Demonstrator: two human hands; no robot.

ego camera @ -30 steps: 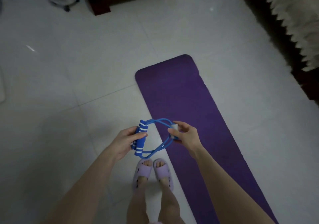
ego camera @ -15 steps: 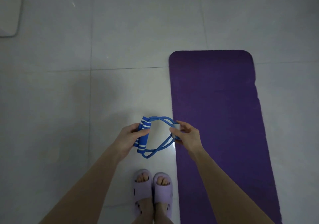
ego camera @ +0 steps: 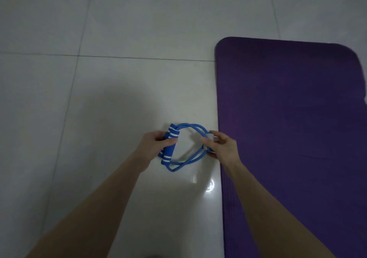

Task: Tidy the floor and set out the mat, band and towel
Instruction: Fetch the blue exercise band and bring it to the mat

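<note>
A blue resistance band [ego camera: 189, 159] with white-striped foam handles hangs between both my hands above the pale tiled floor. My left hand [ego camera: 154, 144] grips the two stacked foam handles at the band's left end. My right hand [ego camera: 220, 146] pinches the band's grey middle joint at its right end. The blue tubes loop between the two hands. A purple exercise mat [ego camera: 288, 138] lies unrolled flat on the floor to the right, its near long edge just under my right hand. No towel is in view.
Glossy grey-white floor tiles [ego camera: 99, 98] fill the left and far side, with a bright light reflection near the mat's edge. Bare floor lies left of the mat.
The view has tilted down and shifted left; the mat now sits further right and my slippered feet have left the frame. Both hands keep the same hold on the band.
</note>
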